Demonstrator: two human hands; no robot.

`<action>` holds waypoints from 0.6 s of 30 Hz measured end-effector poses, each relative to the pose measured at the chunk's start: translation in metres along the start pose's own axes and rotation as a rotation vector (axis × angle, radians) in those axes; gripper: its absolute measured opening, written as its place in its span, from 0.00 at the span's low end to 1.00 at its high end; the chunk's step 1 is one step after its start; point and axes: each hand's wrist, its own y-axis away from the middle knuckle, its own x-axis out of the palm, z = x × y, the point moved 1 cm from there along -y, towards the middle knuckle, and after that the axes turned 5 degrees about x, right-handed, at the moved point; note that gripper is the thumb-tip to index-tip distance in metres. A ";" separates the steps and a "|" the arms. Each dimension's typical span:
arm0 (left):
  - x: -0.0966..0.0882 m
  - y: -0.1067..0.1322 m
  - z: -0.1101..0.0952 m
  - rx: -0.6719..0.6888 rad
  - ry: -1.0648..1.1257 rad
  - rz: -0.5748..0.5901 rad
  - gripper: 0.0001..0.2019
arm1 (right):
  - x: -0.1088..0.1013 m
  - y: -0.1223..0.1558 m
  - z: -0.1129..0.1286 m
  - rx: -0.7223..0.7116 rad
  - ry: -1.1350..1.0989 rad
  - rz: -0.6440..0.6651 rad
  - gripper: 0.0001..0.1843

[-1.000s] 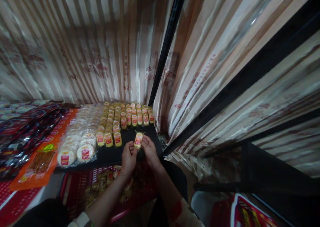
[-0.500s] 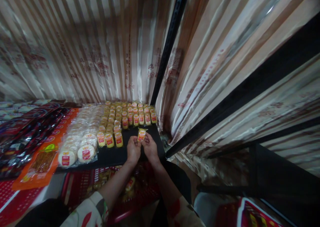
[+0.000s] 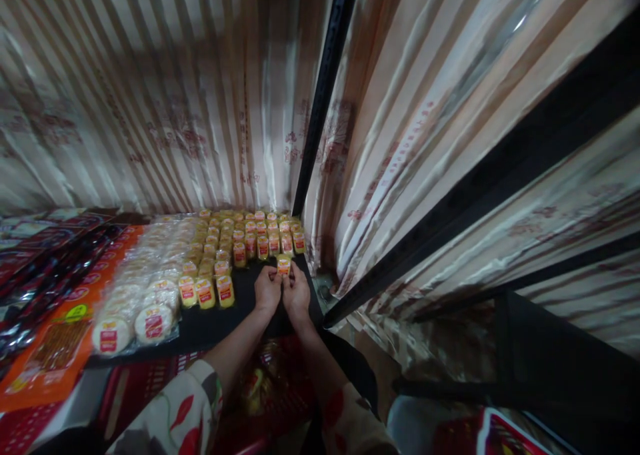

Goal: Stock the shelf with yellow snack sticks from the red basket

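Between my two hands is a small yellow packaged snack (image 3: 283, 265) with a red and white label. My left hand (image 3: 268, 289) pinches its left side, and my right hand (image 3: 297, 291) grips its right side. The packet is just above the black shelf (image 3: 245, 295), close to the front of the rows; I cannot tell whether it touches the shelf. Matching yellow packets (image 3: 206, 293) stand in rows to the left of and behind my hands, labels facing me.
Clear bags of round white cakes (image 3: 155, 321) lie left of the yellow packets, then orange bags (image 3: 55, 348) and dark shiny packages (image 3: 65, 268). A red basket (image 3: 295, 401) with more packets is below my forearms. Black posts (image 3: 325, 101) and pale curtains (image 3: 200, 95) enclose the shelf.
My hands have moved the packet forward over the shelf, nearer the back rows. The view has shifted slightly to the right.
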 end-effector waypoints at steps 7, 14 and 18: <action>0.014 -0.005 -0.004 -0.022 0.012 0.000 0.07 | -0.003 0.000 -0.008 -0.078 0.101 -0.058 0.27; 0.007 -0.015 -0.002 0.018 -0.175 -0.021 0.03 | 0.013 -0.010 -0.015 -0.114 0.114 0.003 0.29; 0.003 -0.020 -0.005 0.055 -0.337 0.017 0.08 | 0.025 -0.018 -0.021 -0.184 0.091 -0.013 0.30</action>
